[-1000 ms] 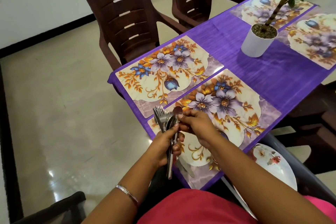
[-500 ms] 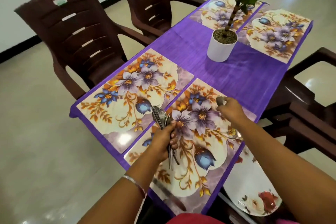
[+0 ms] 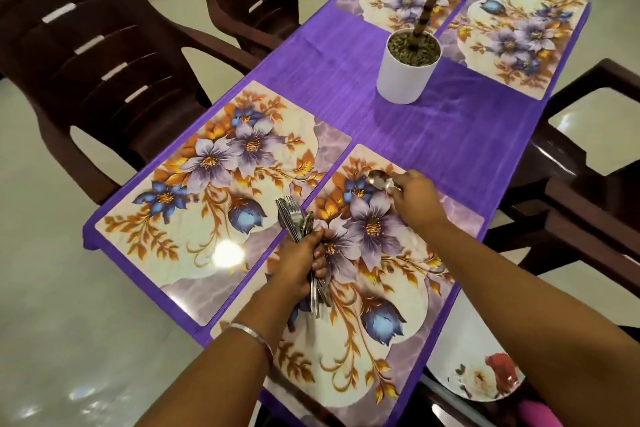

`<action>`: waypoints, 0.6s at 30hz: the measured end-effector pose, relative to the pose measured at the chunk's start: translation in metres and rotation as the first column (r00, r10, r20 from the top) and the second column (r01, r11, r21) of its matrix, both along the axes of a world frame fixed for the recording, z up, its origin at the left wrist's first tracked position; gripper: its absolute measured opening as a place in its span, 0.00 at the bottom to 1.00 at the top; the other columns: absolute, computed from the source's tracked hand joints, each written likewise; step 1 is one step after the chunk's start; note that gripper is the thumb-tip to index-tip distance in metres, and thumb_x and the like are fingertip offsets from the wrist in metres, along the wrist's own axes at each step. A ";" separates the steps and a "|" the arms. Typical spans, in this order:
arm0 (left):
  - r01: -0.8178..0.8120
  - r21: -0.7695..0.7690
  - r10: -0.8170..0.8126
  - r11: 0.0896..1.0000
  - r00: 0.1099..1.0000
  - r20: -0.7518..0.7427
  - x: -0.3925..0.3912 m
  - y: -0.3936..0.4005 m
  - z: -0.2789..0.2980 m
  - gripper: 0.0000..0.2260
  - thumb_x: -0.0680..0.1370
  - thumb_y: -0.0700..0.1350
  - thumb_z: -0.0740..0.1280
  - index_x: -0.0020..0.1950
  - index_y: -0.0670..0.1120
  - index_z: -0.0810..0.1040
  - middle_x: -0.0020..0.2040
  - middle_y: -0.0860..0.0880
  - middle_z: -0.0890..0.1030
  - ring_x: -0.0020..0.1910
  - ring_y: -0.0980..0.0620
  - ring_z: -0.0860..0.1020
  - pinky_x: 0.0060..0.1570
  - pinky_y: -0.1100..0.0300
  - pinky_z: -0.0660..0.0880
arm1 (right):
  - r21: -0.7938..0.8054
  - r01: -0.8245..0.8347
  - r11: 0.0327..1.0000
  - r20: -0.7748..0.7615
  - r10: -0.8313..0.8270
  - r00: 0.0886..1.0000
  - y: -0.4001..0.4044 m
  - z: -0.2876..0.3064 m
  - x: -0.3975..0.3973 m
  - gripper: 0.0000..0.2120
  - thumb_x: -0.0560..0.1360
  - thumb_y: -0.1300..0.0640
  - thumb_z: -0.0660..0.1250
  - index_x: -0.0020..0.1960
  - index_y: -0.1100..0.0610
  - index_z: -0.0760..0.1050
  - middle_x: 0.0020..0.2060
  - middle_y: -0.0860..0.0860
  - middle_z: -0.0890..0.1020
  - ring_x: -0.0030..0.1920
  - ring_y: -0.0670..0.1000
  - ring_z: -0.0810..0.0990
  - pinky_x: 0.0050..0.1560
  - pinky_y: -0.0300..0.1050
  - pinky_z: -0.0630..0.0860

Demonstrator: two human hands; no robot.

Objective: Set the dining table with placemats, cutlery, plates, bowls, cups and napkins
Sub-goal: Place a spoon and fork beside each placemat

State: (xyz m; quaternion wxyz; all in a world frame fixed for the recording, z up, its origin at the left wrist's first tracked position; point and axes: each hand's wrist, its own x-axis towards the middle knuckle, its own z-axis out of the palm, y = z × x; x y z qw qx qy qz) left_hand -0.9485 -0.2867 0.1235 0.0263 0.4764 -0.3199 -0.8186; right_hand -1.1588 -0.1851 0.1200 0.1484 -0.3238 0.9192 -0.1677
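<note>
Steel spoon (image 3: 379,180) over floral placemat (image 3: 381,253); cutlery bundle (image 3: 298,222) upright.

Bright, even indoor light. Round white glare spot on the glossy near-left placemat (image 3: 221,198) at 8 o'clock; softer sheen on the floor tiles (image 3: 52,340) at 7 o'clock. Soft shadows. Wide-angle bending at edges; slight motion blur on the chair (image 3: 86,55) at 10 o'clock.
</note>
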 end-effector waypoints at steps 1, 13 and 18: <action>0.008 -0.001 -0.008 1.000 1.000 0.002 0.000 -0.001 -0.001 0.13 0.84 0.45 0.57 0.49 0.42 0.78 0.23 0.53 0.63 0.18 0.58 0.60 0.18 0.68 0.58 | -0.018 0.001 1.000 -0.009 -0.001 1.000 0.000 0.000 0.000 0.18 0.78 0.60 0.63 0.67 0.58 0.74 0.55 0.61 0.77 0.54 0.62 0.77 0.53 0.48 0.73; 0.073 -0.031 -0.071 0.997 0.996 0.052 -0.002 -0.004 0.000 0.13 0.83 0.45 0.58 0.46 0.41 0.79 0.23 0.52 0.65 0.18 0.58 0.60 0.20 0.67 0.57 | -0.155 0.199 0.968 -0.019 -0.204 0.979 0.058 0.000 0.010 0.11 0.77 0.59 0.66 0.57 0.60 0.81 0.51 0.54 0.81 0.54 0.54 0.75 0.54 0.46 0.72; 0.072 -0.022 -0.071 0.997 0.996 0.050 -0.002 -0.002 0.003 0.13 0.84 0.45 0.58 0.46 0.41 0.78 0.23 0.52 0.64 0.18 0.58 0.60 0.19 0.67 0.57 | -0.149 0.228 0.962 -0.004 -0.231 0.973 0.063 0.003 0.010 0.11 0.76 0.60 0.67 0.57 0.59 0.81 0.52 0.54 0.81 0.54 0.55 0.75 0.55 0.48 0.74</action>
